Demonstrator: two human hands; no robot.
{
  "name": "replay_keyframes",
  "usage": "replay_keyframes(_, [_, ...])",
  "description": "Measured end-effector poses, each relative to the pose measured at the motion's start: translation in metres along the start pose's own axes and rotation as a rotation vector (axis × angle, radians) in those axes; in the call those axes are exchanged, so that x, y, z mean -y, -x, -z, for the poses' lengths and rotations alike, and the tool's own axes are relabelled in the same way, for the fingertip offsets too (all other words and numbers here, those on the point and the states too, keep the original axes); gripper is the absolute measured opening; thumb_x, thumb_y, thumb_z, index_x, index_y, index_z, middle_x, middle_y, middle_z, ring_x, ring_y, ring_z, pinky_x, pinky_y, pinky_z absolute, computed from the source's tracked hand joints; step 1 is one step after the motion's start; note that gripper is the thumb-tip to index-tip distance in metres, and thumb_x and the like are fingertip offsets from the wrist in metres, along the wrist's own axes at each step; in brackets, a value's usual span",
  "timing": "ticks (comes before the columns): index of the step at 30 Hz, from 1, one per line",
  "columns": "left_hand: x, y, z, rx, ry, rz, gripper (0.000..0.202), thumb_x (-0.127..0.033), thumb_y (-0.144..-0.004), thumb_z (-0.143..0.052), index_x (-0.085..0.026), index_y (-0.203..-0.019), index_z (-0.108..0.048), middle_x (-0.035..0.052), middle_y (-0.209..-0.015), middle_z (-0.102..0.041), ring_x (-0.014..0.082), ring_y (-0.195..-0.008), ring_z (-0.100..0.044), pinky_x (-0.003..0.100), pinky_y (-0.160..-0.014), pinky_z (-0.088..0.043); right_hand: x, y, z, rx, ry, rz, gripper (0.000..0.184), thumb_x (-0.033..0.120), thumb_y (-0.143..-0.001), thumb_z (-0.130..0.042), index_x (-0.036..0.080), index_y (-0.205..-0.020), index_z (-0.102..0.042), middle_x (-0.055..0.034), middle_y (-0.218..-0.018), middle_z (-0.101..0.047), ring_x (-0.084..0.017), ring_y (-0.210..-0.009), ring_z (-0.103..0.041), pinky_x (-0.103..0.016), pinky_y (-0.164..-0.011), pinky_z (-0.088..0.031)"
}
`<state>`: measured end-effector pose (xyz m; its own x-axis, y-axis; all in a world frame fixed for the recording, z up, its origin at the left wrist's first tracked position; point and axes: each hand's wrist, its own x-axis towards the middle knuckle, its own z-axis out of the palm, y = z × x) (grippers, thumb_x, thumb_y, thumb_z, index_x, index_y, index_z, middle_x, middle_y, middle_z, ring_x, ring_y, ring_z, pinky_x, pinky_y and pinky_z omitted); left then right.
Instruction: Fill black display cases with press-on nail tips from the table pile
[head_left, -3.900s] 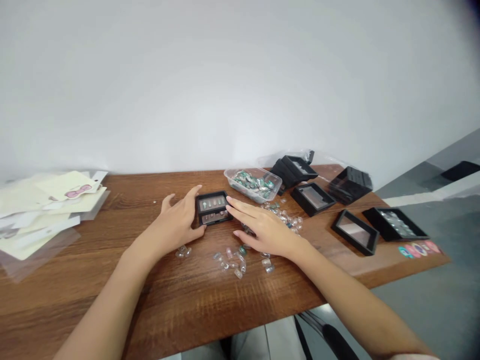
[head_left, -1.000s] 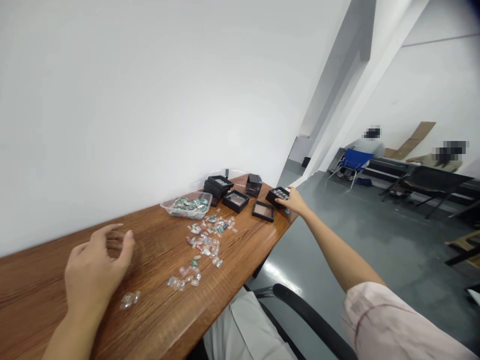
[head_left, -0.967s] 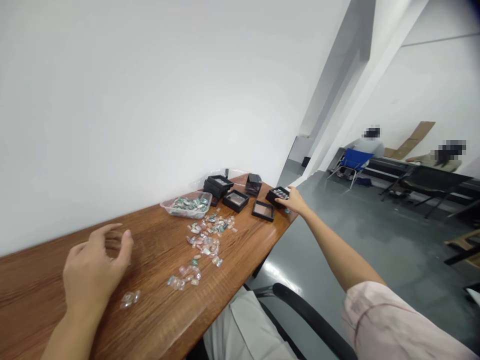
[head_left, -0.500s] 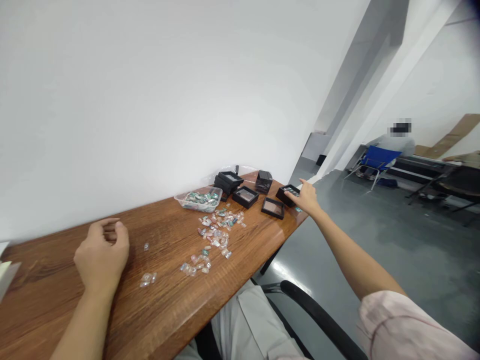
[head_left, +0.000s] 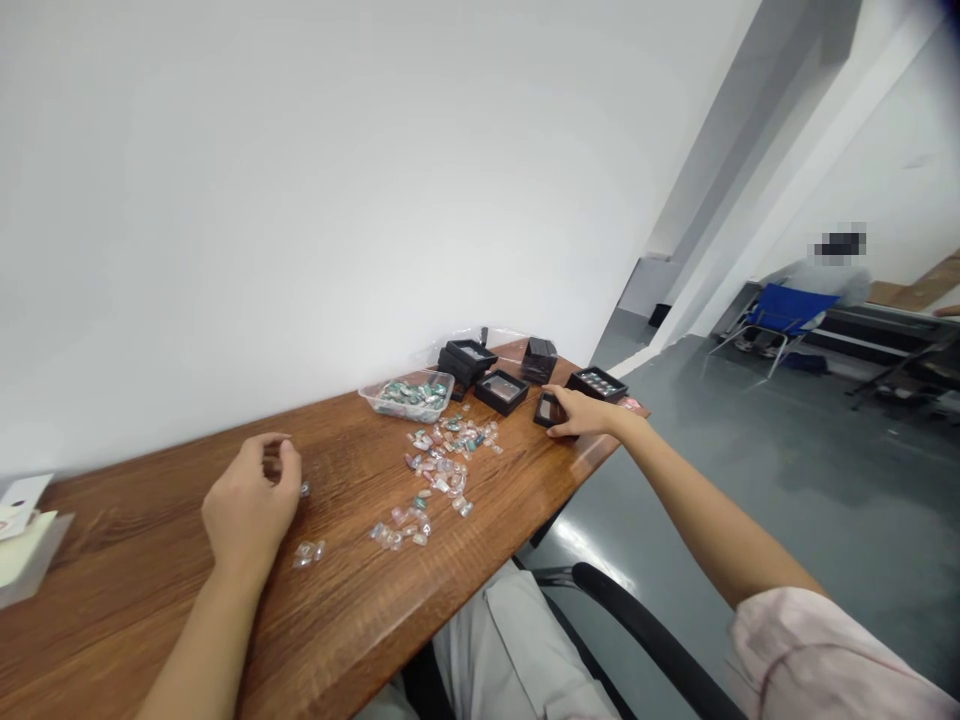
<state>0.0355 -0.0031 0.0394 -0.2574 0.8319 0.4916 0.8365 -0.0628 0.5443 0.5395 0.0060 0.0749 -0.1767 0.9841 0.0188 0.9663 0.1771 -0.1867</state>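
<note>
At the far end of the wooden table [head_left: 225, 620], a clear plastic tray [head_left: 411, 396] holds a heap of small green-and-white pieces. Past it sit open black display boxes: one [head_left: 501, 392] shows a pale inside, and another [head_left: 596, 384] holds a row of small pieces. My right hand [head_left: 589, 412] lies over a small black box [head_left: 550, 409] near the table's edge, fingers across it, though I can't tell whether it's gripped. My left hand [head_left: 251, 510] curls narrowly above the wood, and I can't tell whether it holds anything. Loose translucent pieces [head_left: 442, 475] are scattered between my hands, with a few [head_left: 306, 552] just beside my left hand.
</note>
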Motion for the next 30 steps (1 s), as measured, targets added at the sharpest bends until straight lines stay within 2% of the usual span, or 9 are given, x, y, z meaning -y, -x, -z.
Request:
replay_keyframes(4, [-0.008,0.004,-0.002,0.008,0.005,-0.042,0.027,-0.042,-0.093,-0.047,-0.023,-0.106,-0.063,0.0031,-0.084,-0.07,0.024,-0.079,-0.067,0.032,-0.07,-0.044,0.004,0.004,0.001,0.036,0.023,-0.022,0.085,0.035,-0.066,-0.076,0.012,-0.142,-0.045,-0.0155,-0.109,-0.069,-0.034,-0.1,-0.066,-0.044,-0.086,-0.052])
replay_keyframes(8, [-0.017,0.008,-0.001,-0.043,0.044,-0.122,0.026,-0.04,-0.094,-0.047,-0.022,-0.104,-0.063,0.0019,-0.082,-0.069,0.0217,-0.077,-0.068,0.03,-0.07,-0.045,0.027,0.011,0.012,-0.023,0.045,0.021,0.085,0.031,-0.064,-0.077,0.015,-0.141,-0.047,-0.0174,-0.127,-0.061,-0.04,-0.116,-0.057,-0.053,-0.097,-0.046])
replay_keyframes(11, [-0.025,0.013,-0.002,-0.031,0.109,-0.215,0.025,-0.039,-0.094,-0.047,-0.022,-0.104,-0.062,0.0016,-0.082,-0.069,0.0197,-0.074,-0.067,0.03,-0.07,-0.047,0.06,0.018,0.024,-0.136,-0.02,0.182,0.089,0.034,-0.067,-0.077,0.023,-0.147,-0.04,-0.0127,-0.139,-0.054,-0.039,-0.128,-0.049,-0.058,-0.106,-0.04])
replay_keyframes(16, [-0.038,0.022,-0.007,0.181,0.384,-0.281,0.029,-0.043,-0.092,-0.054,-0.021,-0.11,-0.057,0.0023,-0.089,-0.069,0.0183,-0.073,-0.067,0.031,-0.073,-0.052,0.134,0.017,0.032,-0.215,-0.317,0.477,0.097,0.038,-0.072,-0.08,0.03,-0.153,-0.027,-0.0095,-0.152,-0.039,-0.036,-0.137,-0.041,-0.057,-0.115,-0.033])
replay_keyframes(19, [-0.042,0.025,-0.011,0.379,0.583,-0.267,0.04,-0.044,-0.092,-0.056,-0.022,-0.124,-0.048,0.0057,-0.106,-0.066,0.0196,-0.086,-0.068,0.034,-0.079,-0.053,0.177,0.003,0.023,-0.177,-0.641,0.556,0.098,0.038,-0.076,-0.078,0.032,-0.153,-0.019,-0.0105,-0.148,-0.039,-0.032,-0.137,-0.041,-0.053,-0.113,-0.039])
replay_keyframes(22, [-0.042,0.027,-0.014,0.525,0.764,-0.252,0.056,-0.049,-0.093,-0.054,-0.023,-0.137,-0.033,0.0111,-0.124,-0.058,0.0226,-0.1,-0.066,0.037,-0.082,-0.054,0.213,-0.019,0.006,-0.047,-0.976,0.623,0.093,0.045,-0.081,-0.075,0.032,-0.15,-0.015,-0.0124,-0.148,-0.033,-0.03,-0.136,-0.044,-0.051,-0.108,-0.044])
replay_keyframes(26, [-0.046,0.027,-0.016,0.533,0.887,-0.291,0.071,-0.052,-0.091,-0.057,-0.024,-0.146,-0.021,0.0162,-0.149,-0.038,0.0292,-0.137,-0.042,0.048,-0.11,-0.039,0.252,-0.05,-0.023,0.071,-1.263,0.712,0.096,0.056,-0.077,-0.075,0.033,-0.147,-0.012,-0.0123,-0.143,-0.033,-0.029,-0.136,-0.044,-0.048,-0.108,-0.044])
replay_keyframes(28, [-0.05,0.028,-0.017,0.481,0.911,-0.242,0.073,-0.047,-0.09,-0.063,-0.025,-0.144,-0.02,0.0154,-0.156,-0.028,0.0281,-0.144,-0.033,0.049,-0.118,-0.029,0.262,-0.063,-0.037,0.069,-1.325,0.731,0.101,0.059,-0.074,-0.076,0.033,-0.147,-0.011,-0.0127,-0.143,-0.034,-0.03,-0.136,-0.044,-0.048,-0.11,-0.042])
replay_keyframes(30, [-0.054,0.028,-0.018,0.398,0.94,-0.138,0.07,-0.043,-0.09,-0.065,-0.026,-0.142,-0.02,0.0158,-0.153,-0.032,0.027,-0.142,-0.038,0.05,-0.117,-0.03,0.265,-0.074,-0.05,0.05,-1.371,0.734,0.1,0.059,-0.074,-0.076,0.032,-0.146,-0.012,-0.0136,-0.143,-0.034,-0.031,-0.136,-0.044,-0.049,-0.111,-0.04])
